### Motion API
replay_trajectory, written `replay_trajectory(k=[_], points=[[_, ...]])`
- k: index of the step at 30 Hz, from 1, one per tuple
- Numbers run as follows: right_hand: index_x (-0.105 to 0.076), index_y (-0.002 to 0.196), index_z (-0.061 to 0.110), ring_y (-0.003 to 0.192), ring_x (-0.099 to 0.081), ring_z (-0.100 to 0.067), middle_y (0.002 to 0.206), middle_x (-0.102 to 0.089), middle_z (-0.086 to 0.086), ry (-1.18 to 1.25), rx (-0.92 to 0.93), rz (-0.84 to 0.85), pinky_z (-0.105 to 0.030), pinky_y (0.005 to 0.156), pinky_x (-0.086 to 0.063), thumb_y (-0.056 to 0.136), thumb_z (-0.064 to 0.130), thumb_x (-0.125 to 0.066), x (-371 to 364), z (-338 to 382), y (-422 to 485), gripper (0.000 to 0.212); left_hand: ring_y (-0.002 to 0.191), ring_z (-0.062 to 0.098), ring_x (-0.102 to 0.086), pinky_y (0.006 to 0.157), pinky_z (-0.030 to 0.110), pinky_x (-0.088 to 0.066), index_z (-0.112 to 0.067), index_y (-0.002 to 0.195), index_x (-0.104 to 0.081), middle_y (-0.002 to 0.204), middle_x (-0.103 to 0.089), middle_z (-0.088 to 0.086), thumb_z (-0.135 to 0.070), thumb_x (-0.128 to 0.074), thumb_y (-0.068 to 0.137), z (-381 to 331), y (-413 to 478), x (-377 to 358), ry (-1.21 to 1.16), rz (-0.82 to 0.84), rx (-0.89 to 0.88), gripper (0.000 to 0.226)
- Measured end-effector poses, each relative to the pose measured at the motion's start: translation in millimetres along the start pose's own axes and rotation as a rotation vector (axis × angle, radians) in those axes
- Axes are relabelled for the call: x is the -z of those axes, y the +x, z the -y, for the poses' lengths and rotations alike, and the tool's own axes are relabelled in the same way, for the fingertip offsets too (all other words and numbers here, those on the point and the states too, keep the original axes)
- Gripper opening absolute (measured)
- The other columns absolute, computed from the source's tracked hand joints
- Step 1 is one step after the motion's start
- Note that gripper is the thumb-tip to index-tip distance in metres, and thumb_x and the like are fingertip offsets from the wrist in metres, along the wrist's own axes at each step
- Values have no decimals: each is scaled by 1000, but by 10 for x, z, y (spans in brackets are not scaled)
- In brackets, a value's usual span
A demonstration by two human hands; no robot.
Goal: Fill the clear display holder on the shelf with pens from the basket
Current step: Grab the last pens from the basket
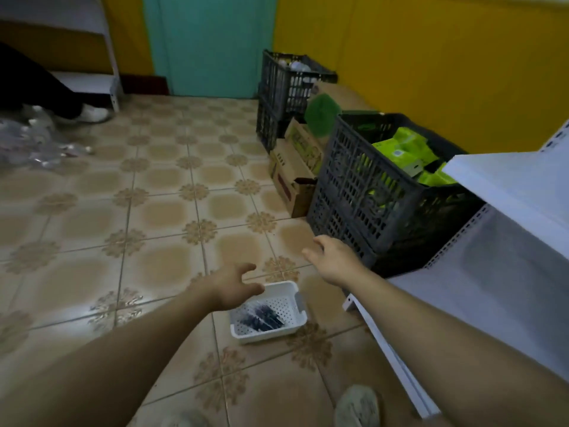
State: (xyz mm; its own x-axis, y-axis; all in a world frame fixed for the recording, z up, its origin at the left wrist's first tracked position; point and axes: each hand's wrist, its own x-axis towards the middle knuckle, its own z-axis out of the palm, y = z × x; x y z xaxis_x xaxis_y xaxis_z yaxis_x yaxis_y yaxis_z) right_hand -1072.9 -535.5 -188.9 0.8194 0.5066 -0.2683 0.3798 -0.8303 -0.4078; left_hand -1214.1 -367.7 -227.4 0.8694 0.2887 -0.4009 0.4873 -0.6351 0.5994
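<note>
Both hands are empty. My left grip (237, 286) hangs with fingers spread and loose over the far left corner of the basket (266, 331), and my right grip (331, 261) is open too, out over the floor (172, 217) near the lower corner of the dark crate (363, 192).

The basket sits on the floor just off the foot of the white shelf (498, 266), with the pens (263, 315) lying loose along its left side. I cannot see the clear display holder from here.

I judge the pens light, stiff and slick-barrelled, and likely to roll or fan out if pinched at one end. I would gather a small bunch round the middle of the barrels, thumb against fingers. The basket looks like thin perforated plastic and light enough to skate when nudged, so the grey handle on its right end is the place to steady it.

To the left and front the floor is open tile. The right is tight: the shelf's lower edge and upright stand close to the basket, and the crate crowds the far right corner. So I would lift straight up before swinging toward the shelf — my shoe (357, 405) is near that edge too.
</note>
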Motion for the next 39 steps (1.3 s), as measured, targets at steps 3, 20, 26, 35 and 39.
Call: replay_trajectory(k=[3,20,26,35,39], points=[[-31,149,20,129,-43,-27,152,-35,-4,15,-17,119,-35,98,-41,97,49,-44,-493,-113,421,60,139,24,-36,110,35,-31,-20,149,-33,155,-33,4,-42,-57,92,357,376,-231,-100,34,125,66],[-27,149,17,60,-44,-13,119,-57,-14,48,-177,473,-27,48,-33,99,46,-42,-2800,-1272,2309,61,110,20,-51,85,26,-38,-10,146,-31,137,-49,5,-19,-57,95,1350,2370,-1883,-624,67,557,58],[-24,151,15,81,-58,-22,142,-46,-13,93,-161,553,-27,60,-40,99,45,-43,-3301,-1422,2559,63,105,31,-59,88,37,-49,-7,121,-46,121,-59,14,-11,-67,88,1603,2635,-2324,-750,-5,711,39],[-31,147,10,122,-48,-32,150,-34,-15,184,-217,542,-40,95,-45,100,44,-40,-3664,-1434,2794,59,65,19,-48,61,31,-42,-7,92,-59,77,-56,8,-5,-62,89,1816,2968,-2558,-1003,-8,944,5],[-26,151,15,136,-37,-29,156,-29,-8,338,-288,567,-38,104,-34,101,44,-38,-3694,-1403,2830,59,63,19,-50,53,29,-42,-1,120,-47,86,-58,11,-8,-65,89,1850,3072,-2668,-997,-28,900,37]])
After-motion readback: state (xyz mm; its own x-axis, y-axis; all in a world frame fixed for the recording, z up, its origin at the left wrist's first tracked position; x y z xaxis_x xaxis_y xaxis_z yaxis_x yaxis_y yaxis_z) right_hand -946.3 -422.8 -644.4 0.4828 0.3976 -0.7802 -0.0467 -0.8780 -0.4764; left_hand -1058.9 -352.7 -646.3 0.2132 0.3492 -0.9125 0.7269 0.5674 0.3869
